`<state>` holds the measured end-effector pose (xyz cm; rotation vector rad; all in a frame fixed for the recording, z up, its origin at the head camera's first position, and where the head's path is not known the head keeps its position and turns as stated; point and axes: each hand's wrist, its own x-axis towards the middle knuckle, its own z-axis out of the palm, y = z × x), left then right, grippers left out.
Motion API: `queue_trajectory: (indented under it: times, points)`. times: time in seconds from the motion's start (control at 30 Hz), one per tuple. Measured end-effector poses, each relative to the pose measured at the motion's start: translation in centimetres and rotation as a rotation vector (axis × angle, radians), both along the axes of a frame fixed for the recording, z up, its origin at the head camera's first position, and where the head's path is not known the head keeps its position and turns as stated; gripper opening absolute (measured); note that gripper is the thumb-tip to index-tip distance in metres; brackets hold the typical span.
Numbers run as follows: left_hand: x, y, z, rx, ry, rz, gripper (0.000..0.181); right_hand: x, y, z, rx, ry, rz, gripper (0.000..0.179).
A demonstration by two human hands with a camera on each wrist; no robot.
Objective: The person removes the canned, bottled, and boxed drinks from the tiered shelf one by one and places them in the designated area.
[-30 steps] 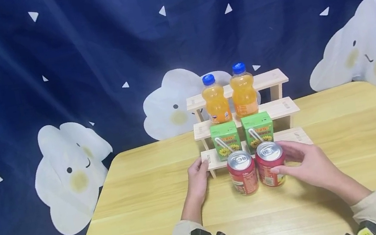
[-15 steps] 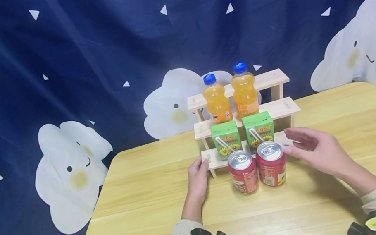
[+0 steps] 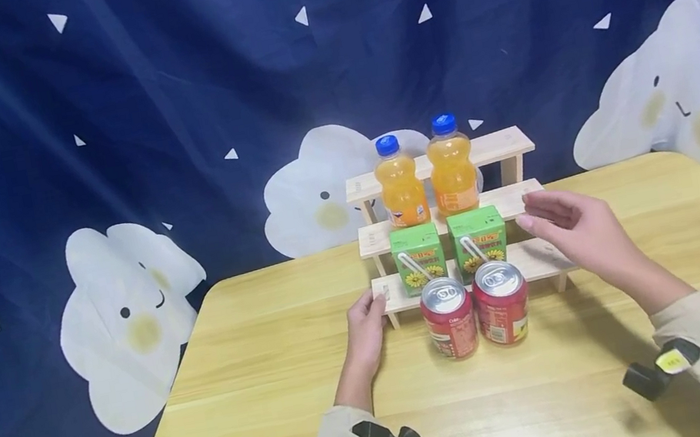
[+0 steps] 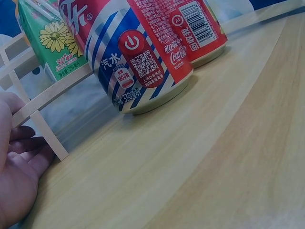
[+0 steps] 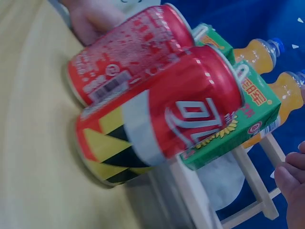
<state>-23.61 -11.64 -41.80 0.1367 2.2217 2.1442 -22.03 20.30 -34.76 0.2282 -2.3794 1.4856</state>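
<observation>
In the head view my left hand grips the left end of the lowest step of a three-step wooden display rack. Its curled fingers show around the rack's leg in the left wrist view. My right hand hovers at the rack's right side with fingers loosely extended, holding nothing. Two red cola cans stand upright on the table before the rack. Behind them, two green drink cartons with straws sit on the lowest step. Two orange drink bottles with blue caps stand on the middle step.
The rack stands on a light wood table, whose far edge meets a dark blue curtain with white cloud prints. The rack's top step lies behind the bottles.
My right hand has let go of the right can, drawn off to the right and risen toward the rack's right side. The left hand keeps its place; the cans have stayed put.
</observation>
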Motion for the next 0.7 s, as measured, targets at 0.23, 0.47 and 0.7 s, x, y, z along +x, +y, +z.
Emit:
queue_trajectory:
  times: [0.23, 0.47, 0.7]
  points:
    - [0.0, -0.1, -0.1, 0.003, -0.001, -0.002, 0.04, -1.7, -1.0, 1.4, -0.017, -0.06, 0.026, 0.06]
    - [0.0, 0.0, -0.2, 0.003, 0.002, 0.0, 0.04, -3.5, -1.4, 3.5, -0.053, -0.064, 0.008, 0.068]
    - [-0.1, 0.0, 0.0, 0.001, 0.002, -0.007, 0.04, -5.2, -2.3, 5.7, -0.028, -0.07, -0.002, 0.076]
